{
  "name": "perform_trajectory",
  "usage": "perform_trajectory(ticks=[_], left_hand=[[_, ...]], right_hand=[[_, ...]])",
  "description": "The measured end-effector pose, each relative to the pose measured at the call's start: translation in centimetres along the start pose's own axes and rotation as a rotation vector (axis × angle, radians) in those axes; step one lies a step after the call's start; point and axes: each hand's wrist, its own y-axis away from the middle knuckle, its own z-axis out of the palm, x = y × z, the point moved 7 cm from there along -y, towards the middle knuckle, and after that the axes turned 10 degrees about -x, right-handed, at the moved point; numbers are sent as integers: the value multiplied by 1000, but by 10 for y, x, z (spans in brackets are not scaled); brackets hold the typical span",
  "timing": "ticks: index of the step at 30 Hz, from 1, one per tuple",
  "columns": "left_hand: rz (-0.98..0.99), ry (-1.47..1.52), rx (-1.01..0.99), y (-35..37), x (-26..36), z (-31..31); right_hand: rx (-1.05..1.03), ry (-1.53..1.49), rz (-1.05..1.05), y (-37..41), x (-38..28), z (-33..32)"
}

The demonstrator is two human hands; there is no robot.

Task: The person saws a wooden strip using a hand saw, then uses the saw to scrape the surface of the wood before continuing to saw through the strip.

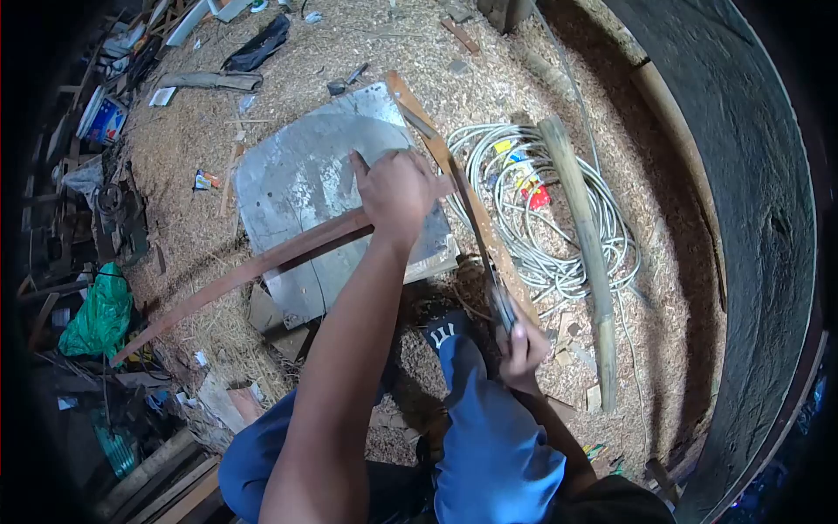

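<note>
My left hand (397, 188) presses down on a long reddish wooden strip (288, 251), its fingers curled over the strip near the right end and the thumb out to the side. The strip lies across a flat, worn metal-faced board (279, 188) and runs far out past its left edge. My right hand (522, 351) is closed round the near end of what looks like a handsaw (471, 205), long, narrow and brownish, seen nearly edge-on. It slants away from me beside the strip's right end. The hand partly hides the handle.
A coil of pale cable (489, 144) lies to the right, with a round wooden pole (576, 205) across it. Wood shavings cover the ground. My foot (447, 330) is near the board. A green plastic bag (100, 314) and scrap are at left; a large dark curved wall (751, 262) stands right.
</note>
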Motion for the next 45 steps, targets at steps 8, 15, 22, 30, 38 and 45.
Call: perform_trajectory(ticks=[8,15,22,30,38,45], left_hand=[[1,74,29,-1,2,-9],[12,26,20,-1,3,-3],[-12,74,33,-4,1,-10],[12,37,69,-1,3,-9],[-3,1,26,-2,3,-6],[-23,46,30,-5,0,-10]], right_hand=[[-58,19,28,-4,1,1],[-23,-67,-40,-32,18,5],[-2,10,34,5,1,-1],[-11,-18,-7,-23,15,4],[-20,29,1,-31,15,4],[14,4,-42,18,8,-6]])
